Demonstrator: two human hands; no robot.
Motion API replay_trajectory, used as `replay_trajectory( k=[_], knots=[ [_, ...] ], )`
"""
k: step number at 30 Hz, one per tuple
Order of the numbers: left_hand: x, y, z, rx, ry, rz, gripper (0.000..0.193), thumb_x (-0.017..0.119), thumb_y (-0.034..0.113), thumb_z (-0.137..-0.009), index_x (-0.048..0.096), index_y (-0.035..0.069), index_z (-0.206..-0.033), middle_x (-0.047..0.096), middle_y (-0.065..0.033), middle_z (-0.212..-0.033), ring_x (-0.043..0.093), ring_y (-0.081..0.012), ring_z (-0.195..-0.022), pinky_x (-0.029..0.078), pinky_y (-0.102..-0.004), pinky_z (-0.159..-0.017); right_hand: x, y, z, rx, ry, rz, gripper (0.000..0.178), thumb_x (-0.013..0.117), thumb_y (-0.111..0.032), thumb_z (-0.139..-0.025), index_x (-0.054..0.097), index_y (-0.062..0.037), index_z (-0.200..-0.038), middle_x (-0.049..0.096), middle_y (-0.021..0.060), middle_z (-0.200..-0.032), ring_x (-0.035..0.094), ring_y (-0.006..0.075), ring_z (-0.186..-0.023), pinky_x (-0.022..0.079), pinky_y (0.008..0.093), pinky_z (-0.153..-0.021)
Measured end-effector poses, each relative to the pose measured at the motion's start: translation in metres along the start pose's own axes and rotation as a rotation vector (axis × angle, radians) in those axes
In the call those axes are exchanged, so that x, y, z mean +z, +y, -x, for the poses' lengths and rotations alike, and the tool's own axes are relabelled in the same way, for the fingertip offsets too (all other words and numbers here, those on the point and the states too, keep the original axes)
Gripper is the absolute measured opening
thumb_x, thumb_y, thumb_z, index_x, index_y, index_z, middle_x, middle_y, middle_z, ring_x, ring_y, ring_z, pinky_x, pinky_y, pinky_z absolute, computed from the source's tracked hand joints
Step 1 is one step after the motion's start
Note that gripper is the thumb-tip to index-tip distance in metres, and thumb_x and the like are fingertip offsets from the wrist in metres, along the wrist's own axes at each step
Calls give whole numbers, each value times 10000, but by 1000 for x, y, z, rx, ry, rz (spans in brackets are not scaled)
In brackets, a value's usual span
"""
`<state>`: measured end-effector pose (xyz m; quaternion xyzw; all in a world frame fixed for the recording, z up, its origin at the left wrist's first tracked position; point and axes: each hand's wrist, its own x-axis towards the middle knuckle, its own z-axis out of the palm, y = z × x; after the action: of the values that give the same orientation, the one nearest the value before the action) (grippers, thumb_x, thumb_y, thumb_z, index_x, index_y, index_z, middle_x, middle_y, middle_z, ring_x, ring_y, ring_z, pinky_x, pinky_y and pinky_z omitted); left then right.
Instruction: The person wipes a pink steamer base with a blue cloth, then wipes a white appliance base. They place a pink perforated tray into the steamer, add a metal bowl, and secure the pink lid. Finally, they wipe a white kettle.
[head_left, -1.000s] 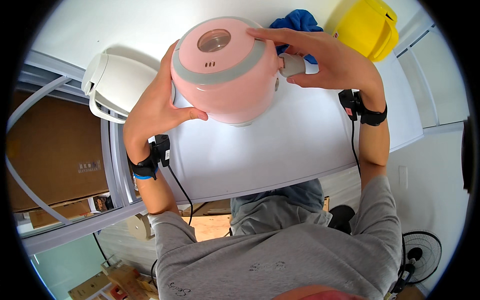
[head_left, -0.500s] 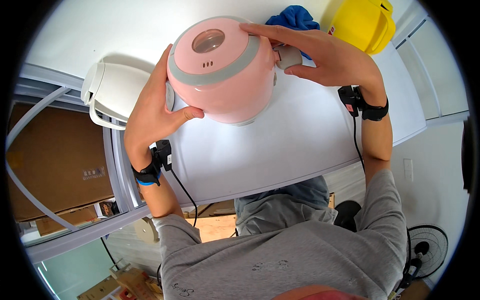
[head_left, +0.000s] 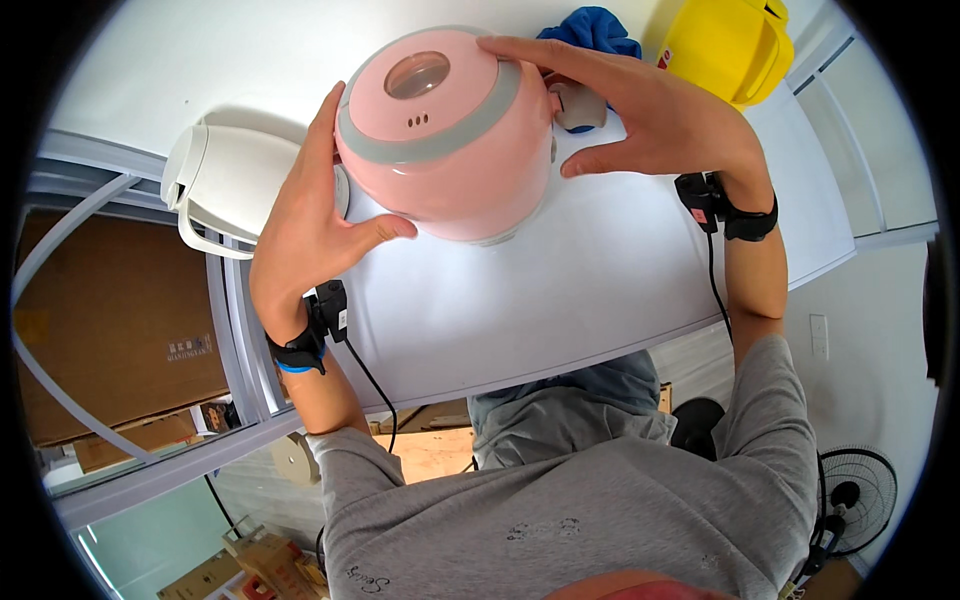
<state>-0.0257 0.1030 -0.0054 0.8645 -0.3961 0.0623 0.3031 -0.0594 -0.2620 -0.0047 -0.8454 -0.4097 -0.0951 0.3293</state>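
A round pink cooker (head_left: 450,180) with a grey ring, a lid window and small vents stands on the white table, between my hands. My left hand (head_left: 310,210) lies along its left side, fingers pointing away, thumb stretched toward its lower front. A pale rounded part (head_left: 342,190) of the cooker shows beside that palm. My right hand (head_left: 650,115) reaches across from the right with fingers extended, the fingertips touching the lid's rim. Its thumb is spread apart below a grey handle-like part (head_left: 583,108) on the cooker's right side, partly covered by the hand.
A white jug (head_left: 235,175) lies on its side to the left, close to my left hand. Behind my right hand are a crumpled blue cloth (head_left: 595,32) and a yellow jug (head_left: 725,50). The table's front edge (head_left: 560,362) curves before my body. A fan (head_left: 860,495) stands at lower right.
The cooker has shifted slightly to the right and away from me. My right thumb has come away from the grey handle-like part. The left hand has moved slightly right.
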Motion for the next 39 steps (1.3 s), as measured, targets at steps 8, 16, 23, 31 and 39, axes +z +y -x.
replay_trajectory(
  k=[8, 16, 23, 31, 39],
  knots=[
    [15, -14, -5, 11, 11, 107, 1550, 1103, 449, -546, 153, 25, -1694, 414, -204, -1671, 457, -378, -1545, 411, -487, -1263, 29, 9, -16, 66, 61, -193, 1247, 1009, -147, -713, 308, -202, -1743, 410, 84, -1721, 478, 299, -1516, 450, 436, -1246],
    [16, -22, -4, 47, 4, 126, 1570, 1108, 459, -542, 129, 30, -1691, 414, -221, -1670, 448, -377, -1553, 403, -488, -1271, 19, 7, -13, 72, 38, 82, 1211, 1000, -127, -710, 352, -247, -1726, 479, 45, -1664, 556, 303, -1429, 496, 434, -1191],
    [17, -27, -5, 102, 5, 140, 1563, 1108, 457, -551, 127, 27, -1689, 412, -232, -1670, 458, -385, -1545, 411, -499, -1265, 3, 10, -19, 31, -74, -132, 1108, 964, -358, -848, 328, -159, -1733, 533, 138, -1504, 495, 364, -1384, 417, 484, -1167],
    [18, -29, -4, 111, 31, 140, 1556, 1111, 457, -544, 144, 17, -1680, 422, -237, -1654, 462, -385, -1539, 413, -508, -1263, -2, 17, -19, -3, -113, -153, 1092, 944, -332, -875, 305, -155, -1743, 526, 139, -1509, 486, 354, -1372, 404, 481, -1169],
    [19, -30, -5, 126, 57, 86, 1529, 1108, 463, -550, 172, 3, -1668, 450, -242, -1625, 487, -383, -1516, 439, -500, -1247, -3, 29, -21, -34, -129, -214, 1096, 916, -236, -906, 239, -102, -1757, 393, 159, -1717, 412, 352, -1534, 350, 457, -1273]
  ],
)
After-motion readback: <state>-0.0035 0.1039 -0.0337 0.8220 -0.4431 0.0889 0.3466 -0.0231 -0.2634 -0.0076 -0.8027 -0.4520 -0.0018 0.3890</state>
